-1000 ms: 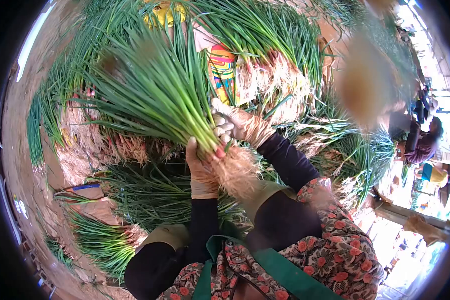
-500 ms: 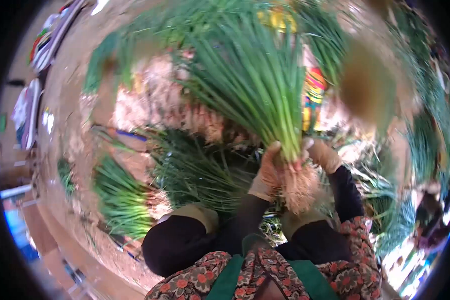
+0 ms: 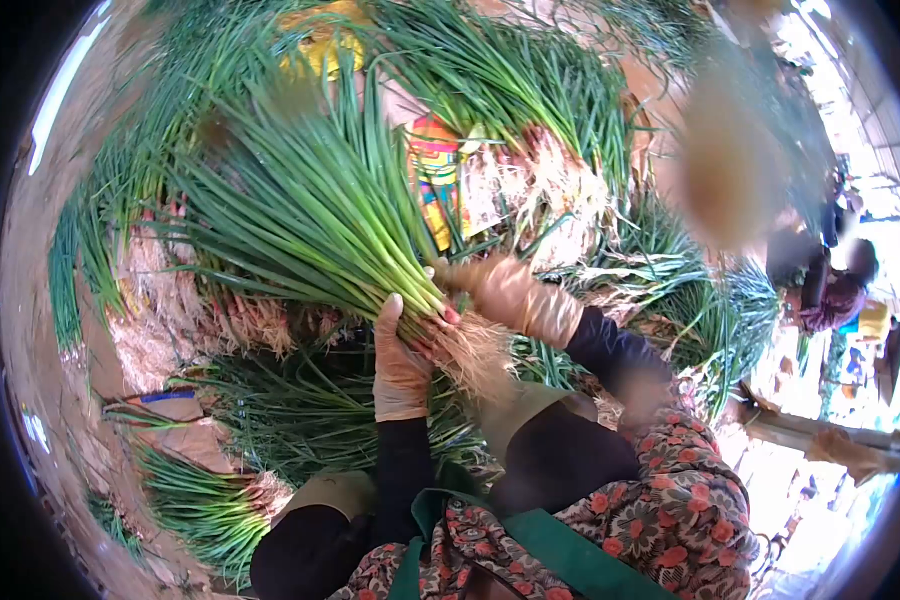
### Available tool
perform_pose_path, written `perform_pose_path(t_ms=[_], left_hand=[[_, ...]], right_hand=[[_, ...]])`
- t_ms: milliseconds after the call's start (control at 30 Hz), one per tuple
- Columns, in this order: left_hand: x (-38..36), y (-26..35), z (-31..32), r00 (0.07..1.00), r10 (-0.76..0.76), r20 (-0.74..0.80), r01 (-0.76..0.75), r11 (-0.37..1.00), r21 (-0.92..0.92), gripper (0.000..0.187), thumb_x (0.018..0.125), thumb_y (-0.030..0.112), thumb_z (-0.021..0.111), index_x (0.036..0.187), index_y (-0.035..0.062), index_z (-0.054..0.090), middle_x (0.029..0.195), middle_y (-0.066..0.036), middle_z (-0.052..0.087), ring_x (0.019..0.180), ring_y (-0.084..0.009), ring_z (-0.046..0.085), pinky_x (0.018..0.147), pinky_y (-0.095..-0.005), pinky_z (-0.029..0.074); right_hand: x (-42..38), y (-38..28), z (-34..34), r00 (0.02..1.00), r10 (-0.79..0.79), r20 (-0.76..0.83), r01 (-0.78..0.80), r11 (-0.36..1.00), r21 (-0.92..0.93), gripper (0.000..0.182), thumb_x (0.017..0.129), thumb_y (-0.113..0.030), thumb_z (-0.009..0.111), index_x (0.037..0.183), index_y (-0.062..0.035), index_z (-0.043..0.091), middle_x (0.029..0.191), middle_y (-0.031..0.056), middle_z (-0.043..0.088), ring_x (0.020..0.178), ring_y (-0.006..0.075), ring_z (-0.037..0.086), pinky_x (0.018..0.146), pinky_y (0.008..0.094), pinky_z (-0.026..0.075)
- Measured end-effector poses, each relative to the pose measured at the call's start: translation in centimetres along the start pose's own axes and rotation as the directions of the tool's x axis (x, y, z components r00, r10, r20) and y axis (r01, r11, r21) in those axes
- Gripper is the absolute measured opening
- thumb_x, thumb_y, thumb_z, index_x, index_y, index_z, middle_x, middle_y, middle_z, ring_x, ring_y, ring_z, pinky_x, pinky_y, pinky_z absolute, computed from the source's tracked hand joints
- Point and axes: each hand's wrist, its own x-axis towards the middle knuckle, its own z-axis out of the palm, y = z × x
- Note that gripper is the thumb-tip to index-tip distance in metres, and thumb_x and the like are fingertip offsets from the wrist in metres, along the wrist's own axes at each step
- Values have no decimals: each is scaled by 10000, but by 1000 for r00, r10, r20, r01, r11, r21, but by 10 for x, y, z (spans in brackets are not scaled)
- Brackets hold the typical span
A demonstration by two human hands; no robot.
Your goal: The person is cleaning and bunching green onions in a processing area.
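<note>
A large bunch of green onions [image 3: 340, 220] lies tilted in front of me, its leaves fanning to the upper left and its pale roots [image 3: 475, 355] hanging toward my knees. My left hand [image 3: 402, 365], in a light glove, is closed around the lower stems, thumb up along their near side. Against the other side of the stems, just above the roots, is my gloved right hand [image 3: 505, 292]. Motion smears it, so how its fingers sit cannot be made out.
Rows of green onions with roots [image 3: 560, 190] lie beyond the bunch, beside a colourful patterned cloth [image 3: 435, 175]. Loose green leaves [image 3: 300, 410] cover the ground near my knees. A smaller onion bunch [image 3: 200, 510] rests at lower left. Another person [image 3: 840, 290] is at far right.
My view has swung to the right. The bunch has tipped, its roots now pointing lower right instead of straight down. My right hand has become blurred with motion beside the stems.
</note>
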Motion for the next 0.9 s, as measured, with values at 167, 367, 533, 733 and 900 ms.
perform_pose_path(t_ms=[167, 367, 533, 733, 900], left_hand=[[5, -12, 35, 945, 129, -300, -47, 963, 267, 586, 887, 412, 529, 1252, -36, 431, 1088, -177, 597, 875, -254, 599, 867, -385, 485], [3, -7, 29, 947, 17, -321, 89, 946, 311, 526, 884, 413, 527, 1172, -26, 486, 1032, -171, 613, 837, -234, 604, 841, -365, 497], [6, -19, 29, 914, 170, -368, -95, 972, 213, 548, 846, 427, 569, 1135, -34, 504, 925, -186, 619, 760, -253, 610, 841, -378, 500], [2, -19, 23, 929, 227, -292, -181, 968, 175, 623, 797, 445, 617, 1160, -43, 485, 994, -190, 591, 798, -259, 608, 873, -406, 492], [-2, -20, 6, 985, 137, -105, -145, 986, -77, 644, 800, 507, 592, 1173, -9, 494, 993, -144, 568, 894, -249, 572, 891, -473, 461]], right_hand=[[6, 33, 10, 998, 27, 55, -49, 890, 452, 380, 916, -351, 536, 1127, -38, 580, 990, 198, 639, 928, 304, 625, 803, 379, 476], [65, 14, 14, 931, 350, 102, -218, 312, 925, 359, 905, -356, 574, 1025, -17, 577, 583, 10, 521, 454, 90, 454, 426, 263, 356], [40, 72, 78, 793, -570, -215, 556, 821, -128, 240, 761, -181, 614, 955, -44, 583, 802, 123, 568, 719, 311, 607, 597, 390, 504], [50, 2, 29, 930, 109, 350, -308, -288, 907, 229, 887, -314, 613, 775, -124, 552, 563, -51, 464, 393, 71, 365, 371, 227, 297], [81, 41, 103, 979, 195, -60, -9, 338, 941, 215, 851, -214, 644, 940, -23, 599, 693, 40, 595, 572, 162, 558, 538, 286, 465]])
